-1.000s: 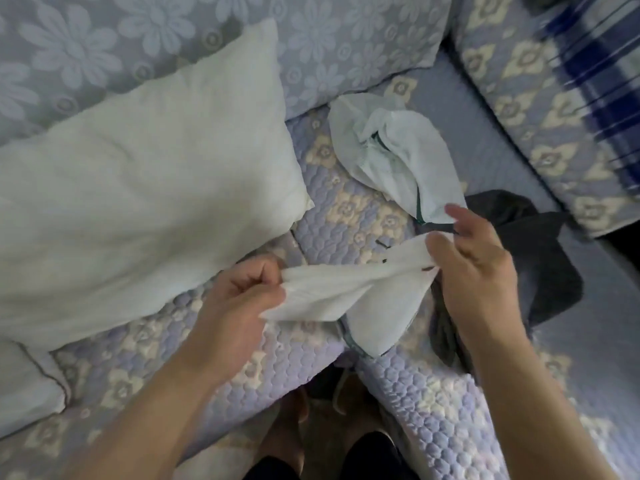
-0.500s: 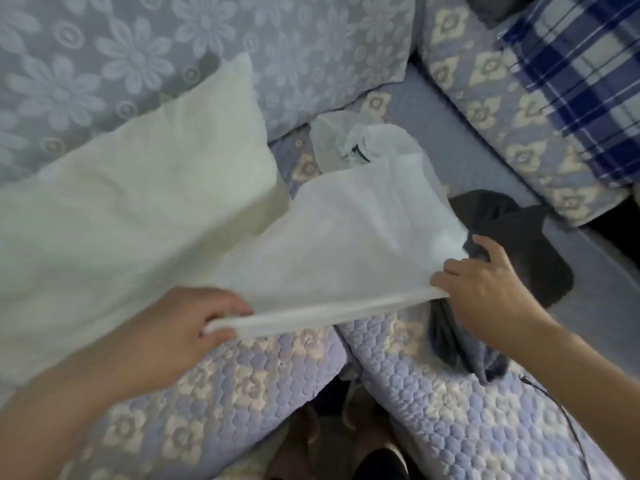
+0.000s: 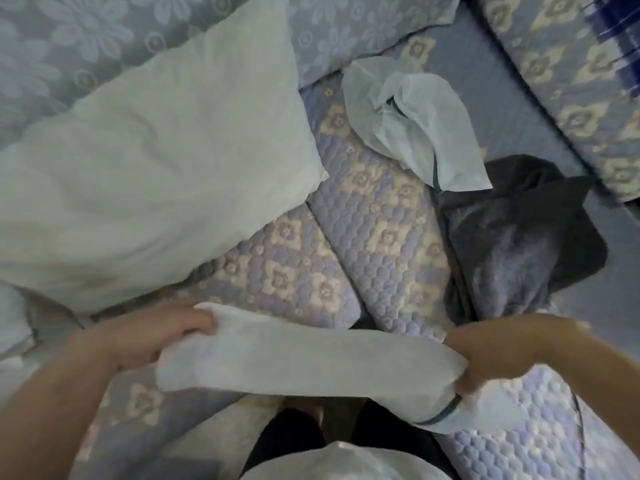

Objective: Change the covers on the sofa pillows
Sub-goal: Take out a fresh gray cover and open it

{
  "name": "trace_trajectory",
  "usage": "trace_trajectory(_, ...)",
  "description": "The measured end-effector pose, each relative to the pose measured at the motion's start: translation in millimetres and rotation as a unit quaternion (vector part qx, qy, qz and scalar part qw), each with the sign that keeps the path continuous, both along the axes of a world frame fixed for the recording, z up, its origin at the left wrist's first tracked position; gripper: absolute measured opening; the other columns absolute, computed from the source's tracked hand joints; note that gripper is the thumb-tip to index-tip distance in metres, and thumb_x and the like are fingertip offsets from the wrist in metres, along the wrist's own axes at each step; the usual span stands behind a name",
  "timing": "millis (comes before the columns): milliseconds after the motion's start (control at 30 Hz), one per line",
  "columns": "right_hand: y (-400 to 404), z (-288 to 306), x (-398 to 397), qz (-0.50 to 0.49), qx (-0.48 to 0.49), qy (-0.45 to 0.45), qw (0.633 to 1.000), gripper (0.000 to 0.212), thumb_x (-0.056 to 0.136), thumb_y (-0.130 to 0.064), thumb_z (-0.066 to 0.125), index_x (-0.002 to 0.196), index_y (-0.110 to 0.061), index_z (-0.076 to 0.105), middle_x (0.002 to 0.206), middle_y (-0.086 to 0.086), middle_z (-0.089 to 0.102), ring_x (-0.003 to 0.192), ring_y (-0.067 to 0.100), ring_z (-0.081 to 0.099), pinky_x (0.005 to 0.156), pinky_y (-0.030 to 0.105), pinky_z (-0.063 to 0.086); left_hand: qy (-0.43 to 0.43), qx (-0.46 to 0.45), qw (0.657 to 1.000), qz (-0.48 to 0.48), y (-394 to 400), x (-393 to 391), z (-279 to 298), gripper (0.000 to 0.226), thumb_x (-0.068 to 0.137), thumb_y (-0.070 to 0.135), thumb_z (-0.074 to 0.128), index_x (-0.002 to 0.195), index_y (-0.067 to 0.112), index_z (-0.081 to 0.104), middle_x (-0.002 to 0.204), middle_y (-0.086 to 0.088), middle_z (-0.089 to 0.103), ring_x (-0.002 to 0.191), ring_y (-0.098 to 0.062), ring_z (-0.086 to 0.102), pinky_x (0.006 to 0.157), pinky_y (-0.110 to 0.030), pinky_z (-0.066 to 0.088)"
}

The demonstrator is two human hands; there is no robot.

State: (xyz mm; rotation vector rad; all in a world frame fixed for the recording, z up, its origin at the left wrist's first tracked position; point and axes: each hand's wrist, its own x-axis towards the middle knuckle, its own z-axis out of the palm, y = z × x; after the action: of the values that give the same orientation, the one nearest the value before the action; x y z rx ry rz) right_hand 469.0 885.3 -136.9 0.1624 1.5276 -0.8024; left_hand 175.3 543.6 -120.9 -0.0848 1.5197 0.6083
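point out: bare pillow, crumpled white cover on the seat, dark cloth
bare pillow (image 3: 149,161): head view, middle of its face.
crumpled white cover (image 3: 426,123): head view, centre of the heap.
dark cloth (image 3: 519,237): head view, middle of the fabric.

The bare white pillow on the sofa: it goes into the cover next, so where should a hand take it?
Judging by its pose, grip the bare white pillow at its free near-right corner, coming from the right across the quilted lilac seat cushion. That corner juts clear over the seat; the rest lies against the floral backrest.
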Motion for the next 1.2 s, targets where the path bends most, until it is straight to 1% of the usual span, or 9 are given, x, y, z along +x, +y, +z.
trace_trajectory(167,62,-27,-24,-0.341,0.114,0.161,0.919,0.029,0.085,-0.032,0.079,0.112,-0.027,0.07,0.102,-0.01,0.074,0.097,0.012,0.069,0.09,0.032,0.053,0.302,0.01,0.953,0.015,60,-51,-32,0.026,0.076,0.03,0.065,0.093,0.013,0.075,0.1,-0.009,0.076,0.094,-0.029,0.07,0.083,-0.042,0.051)
trace_trajectory(333,77,-96,-37,-0.572,0.136,0.163,0.793,0.023,0.089,-0.005,0.071,0.107,-0.018,0.072,0.103,0.006,0.076,0.096,0.023,0.073,0.084,0.032,0.057,0.577,-0.036,0.807,-0.118,136,-18,-100,0.063,0.086,0.024,0.066,0.143,0.01,0.041,0.138,-0.024,0.042,0.129,-0.041,0.039,0.109,-0.048,0.035)
trace_trajectory(433,69,-119,-35,-0.568,0.188,0.181,0.78,0.035,0.09,-0.004,0.065,0.115,-0.027,0.072,0.106,0.001,0.073,0.092,0.017,0.07,0.081,0.028,0.056,0.477,0.046,0.862,-0.164,166,54,-117,0.056,0.091,0.015,0.066,0.143,0.015,0.046,0.134,-0.019,0.047,0.122,-0.037,0.046,0.106,-0.041,0.037)
trace_trajectory(533,54,-116,-29,-0.62,0.149,0.188,0.747,0.046,0.092,0.002,0.061,0.121,-0.032,0.072,0.121,-0.005,0.069,0.092,0.007,0.066,0.081,0.023,0.052,0.283,0.1,0.949,-0.093,183,113,-113,0.024,0.096,0.015,0.061,0.118,0.023,0.064,0.116,-0.001,0.067,0.1,-0.015,0.064,0.084,-0.026,0.048)
trace_trajectory(633,34,-97,-24,-0.621,0.11,0.192,0.752,0.042,0.096,0.001,0.06,0.118,-0.03,0.074,0.121,-0.011,0.07,0.101,0.005,0.068,0.09,0.023,0.054,0.166,0.097,0.981,0.034,196,145,-98,0.014,0.096,0.015,0.06,0.105,0.021,0.069,0.092,0.001,0.076,0.085,-0.013,0.073,0.086,-0.032,0.059)
trace_trajectory(800,4,-63,-22,-0.597,0.092,0.268,0.751,0.04,0.095,0.005,0.058,0.117,-0.024,0.074,0.105,-0.008,0.069,0.092,-0.002,0.065,0.08,0.011,0.049,0.033,0.113,0.971,0.209,218,162,-77,0.025,0.098,0.029,0.066,0.112,0.009,0.065,0.1,-0.015,0.076,0.09,-0.027,0.074,0.088,-0.041,0.061)
trace_trajectory(933,-17,-54,-23,-0.522,0.121,0.336,0.775,0.025,0.096,-0.01,0.061,0.098,-0.028,0.079,0.088,0.004,0.051,0.076,0.017,0.055,0.069,0.033,0.046,0.031,0.103,0.97,0.216,216,164,-73,0.03,0.097,0.029,0.067,0.108,0.001,0.064,0.096,-0.018,0.076,0.091,-0.031,0.075,0.087,-0.042,0.061)
trace_trajectory(1133,-30,-47,-26,-0.633,0.115,0.288,0.709,0.018,0.093,-0.016,0.07,0.104,-0.028,0.078,0.083,-0.012,0.068,0.078,0.003,0.063,0.075,0.022,0.051,-0.014,0.096,0.964,0.248,192,159,-73,0.005,0.094,-0.004,0.063,0.093,0.0,0.065,0.084,-0.018,0.073,0.076,-0.024,0.07,0.077,-0.033,0.061)
trace_trajectory(1200,-39,-50,-29,-0.652,0.122,0.261,0.701,0.034,0.091,-0.013,0.071,0.119,-0.03,0.066,0.064,-0.018,0.056,0.06,0.0,0.054,0.06,0.016,0.045,0.016,0.095,0.968,0.231,187,161,-75,0.006,0.094,-0.005,0.063,0.092,0.001,0.066,0.085,-0.018,0.073,0.074,-0.024,0.071,0.078,-0.034,0.061)
